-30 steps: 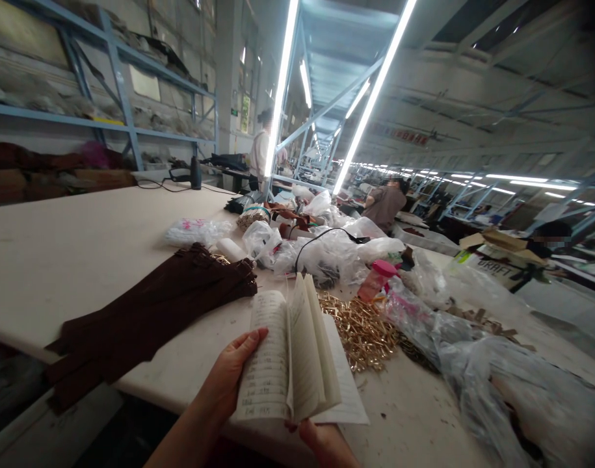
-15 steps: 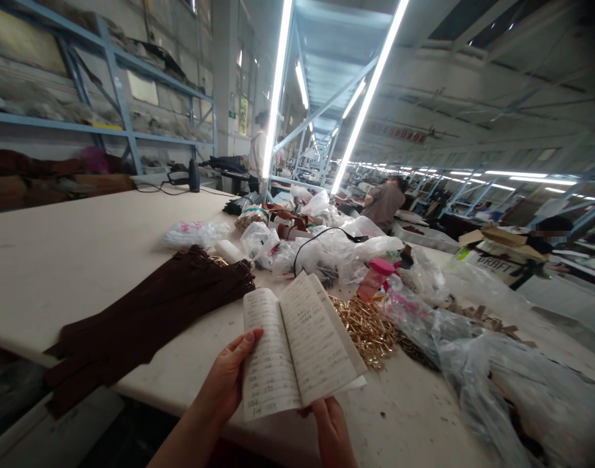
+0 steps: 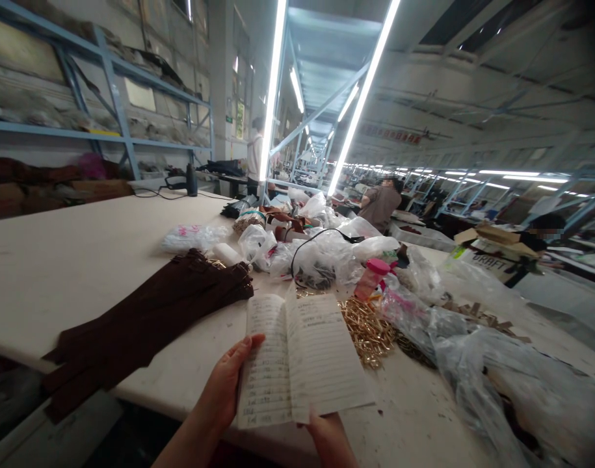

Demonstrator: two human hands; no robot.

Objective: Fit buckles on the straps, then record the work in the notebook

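Both my hands hold a small open notebook (image 3: 304, 361) with handwritten lines on ruled pages, above the white cutting table (image 3: 67, 260). My left hand (image 3: 226, 383) grips the notebook's left edge, thumb on the page. My right hand (image 3: 329, 442) holds the lower right edge, mostly below the pages. To the left of the notebook lies a stack of dark brown fabric strips (image 3: 148, 331). A heap of small gold metal pieces (image 3: 368, 335) lies just beyond its right edge, partly hidden behind the pages.
Clear plastic bags (image 3: 321, 260), a pink-lidded bottle (image 3: 371, 278) and brown leather pieces (image 3: 282, 221) crowd the table's far side. A large plastic bag (image 3: 502, 383) lies at the right. Blue metal shelving (image 3: 106, 91) stands at the left, and co-workers (image 3: 382, 205) stand beyond the table.
The notebook's pages have fallen flatter and a new spread lies open. The notebook has tilted slightly, and my right hand sits lower beneath it.
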